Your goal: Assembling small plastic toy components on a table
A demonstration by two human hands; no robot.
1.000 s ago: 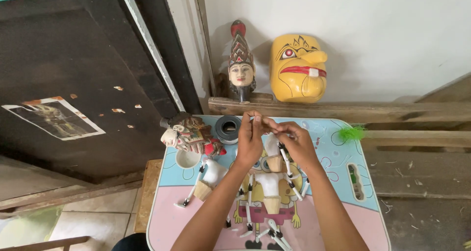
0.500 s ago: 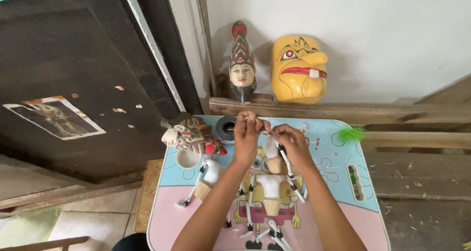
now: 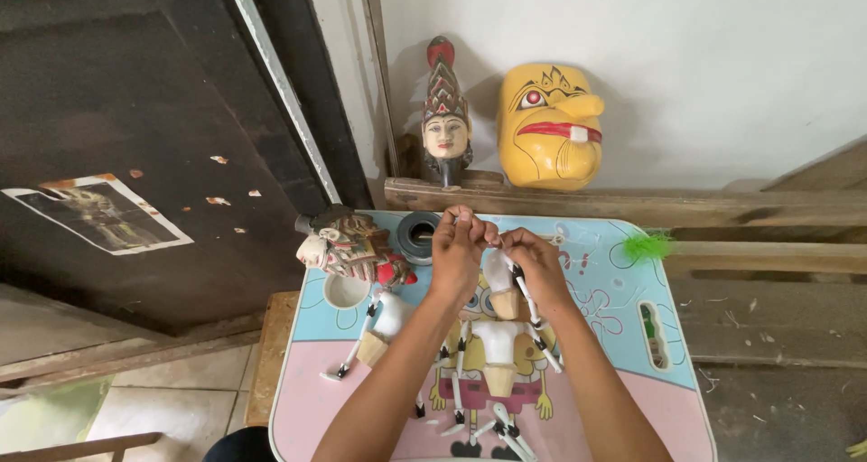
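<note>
Puppet parts [image 3: 498, 301], white and tan with thin black-and-white sticks, lie on the small pink and blue table [image 3: 623, 399]. Far left sits a painted puppet head [image 3: 348, 245] by a dark ring [image 3: 418, 234]. Left hand [image 3: 456, 254] has its fingertips bunched together up top, right hand [image 3: 533, 263] pinches a white piece, hands touching. A green feather [image 3: 647, 245] lies far right.

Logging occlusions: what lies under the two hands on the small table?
Under the left hand and right hand lie white puppet parts on the table; what the fingertips pinch is hidden.
</note>
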